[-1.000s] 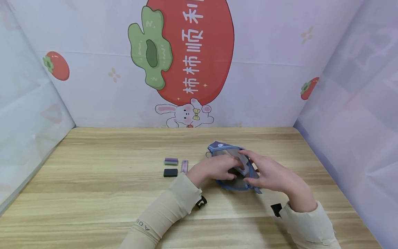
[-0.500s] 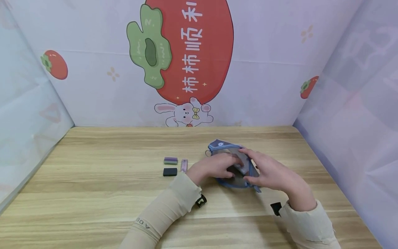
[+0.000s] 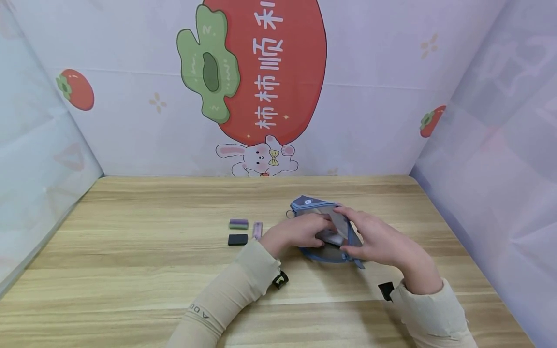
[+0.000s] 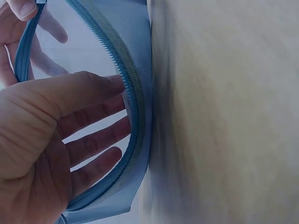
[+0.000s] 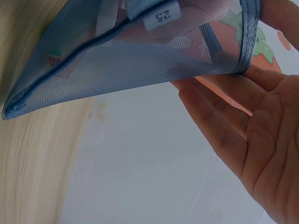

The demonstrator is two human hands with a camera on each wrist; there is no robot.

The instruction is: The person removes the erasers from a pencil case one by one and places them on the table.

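A blue mesh zip pouch [image 3: 304, 205] lies on its side on the table with its mouth toward me. My left hand [image 3: 302, 229] reaches into that mouth. In the left wrist view, the left fingers [image 4: 96, 140] spread within the mesh, and the zipper edge [image 4: 128, 88] covers the thumb tip. A whitish thing [image 3: 331, 238] shows inside by these fingers; I cannot tell whether they pinch it. My right hand [image 3: 378, 239] holds the pouch's right rim, thumb on one side and fingers against the mesh [image 5: 140, 70]. Contents show blurred through the mesh.
Left of the pouch lie a purple-and-green block [image 3: 239, 224], a black block [image 3: 238, 239] and a narrow pink piece [image 3: 257, 230], partly behind the left sleeve [image 3: 235, 285]. A printed backdrop [image 3: 370, 96] stands along the table's far edge, with side walls left and right.
The left hand shifts slightly inside the pouch, and the whitish thing by its fingers now shows nearer the pouch mouth. The right hand keeps its hold on the rim. The blocks stay put.
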